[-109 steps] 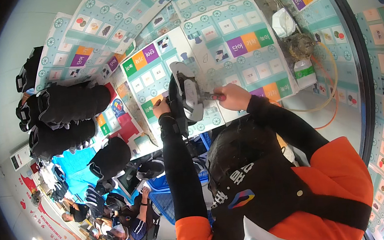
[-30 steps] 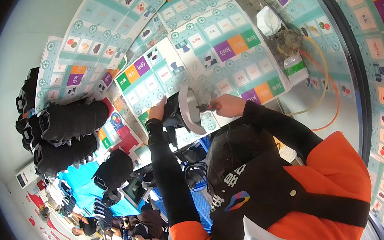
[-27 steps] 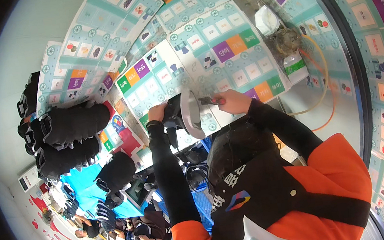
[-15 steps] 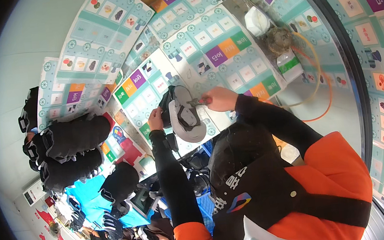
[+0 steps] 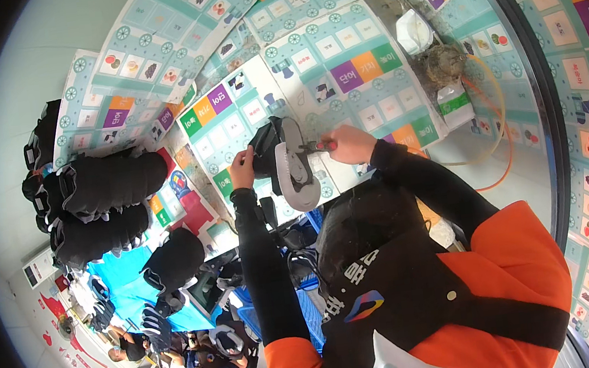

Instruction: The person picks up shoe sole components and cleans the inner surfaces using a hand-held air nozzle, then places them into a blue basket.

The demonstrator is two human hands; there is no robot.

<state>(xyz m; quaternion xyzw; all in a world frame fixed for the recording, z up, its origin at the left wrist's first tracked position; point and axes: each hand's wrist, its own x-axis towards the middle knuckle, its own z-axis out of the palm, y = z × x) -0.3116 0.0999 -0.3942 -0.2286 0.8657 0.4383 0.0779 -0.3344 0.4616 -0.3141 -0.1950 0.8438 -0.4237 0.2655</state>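
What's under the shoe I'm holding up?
Under the black shoe lies a table cover of teal picture cards. The left hand grips it; the right hand holds a red-handled tool. The cards directly beneath are hidden.

A black shoe (image 5: 278, 158) with a pale grey sole is held off the surface between the 2 hands, its sole turned up and toward the right hand (image 5: 350, 144). The left hand (image 5: 241, 170) grips its black upper from the far side. A small red-handled tool (image 5: 321, 146) in the right hand touches the sole's edge.

Blk sleeves, orange/blk vest
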